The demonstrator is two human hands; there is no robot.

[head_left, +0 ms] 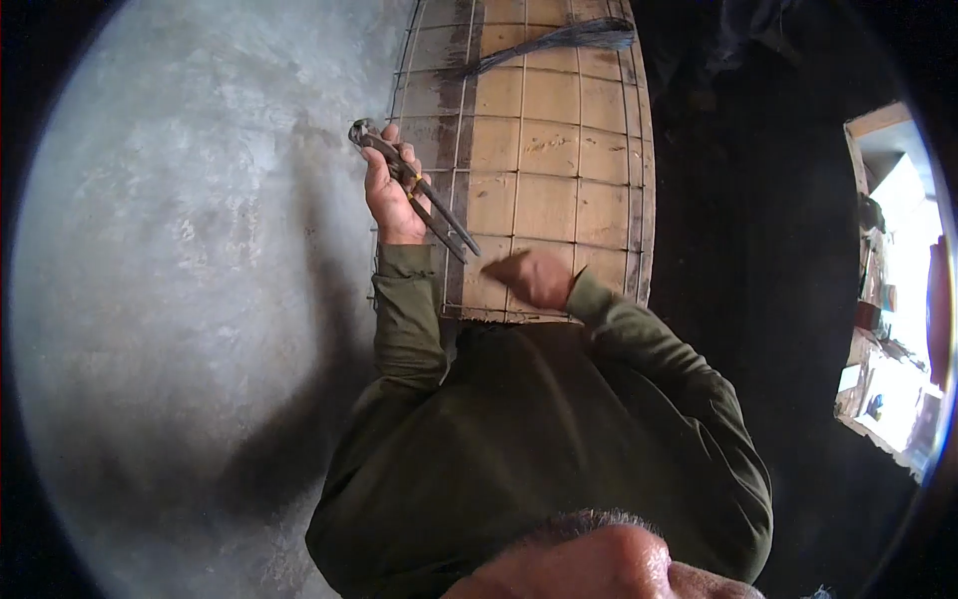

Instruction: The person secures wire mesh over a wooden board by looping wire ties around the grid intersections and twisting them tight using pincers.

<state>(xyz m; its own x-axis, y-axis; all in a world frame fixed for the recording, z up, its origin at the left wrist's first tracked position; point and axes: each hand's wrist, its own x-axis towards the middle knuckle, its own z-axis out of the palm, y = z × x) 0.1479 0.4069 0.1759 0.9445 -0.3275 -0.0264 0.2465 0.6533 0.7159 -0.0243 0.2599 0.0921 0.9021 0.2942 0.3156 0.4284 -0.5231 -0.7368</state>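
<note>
My left hand (396, 195) is closed around a pair of end-cutting pincers (446, 222). Their jaws point up and away toward the grey wall, and the two handles stretch down to the right, slightly apart. Close to the handle ends is my right hand (539, 279), over the near end of the wooden board. Its fingers point left and are blurred, so whether they hold anything cannot be made out. Beneath both hands runs a grid of thin steel rods (516, 190), lying over the wooden board (548, 205).
A bundle of dark binding wire (564, 40) rests across the grid at its far end. A grey plastered wall (180, 220) stands close on the left. To the right is a dark area, with a bright opening (903, 299) beyond it.
</note>
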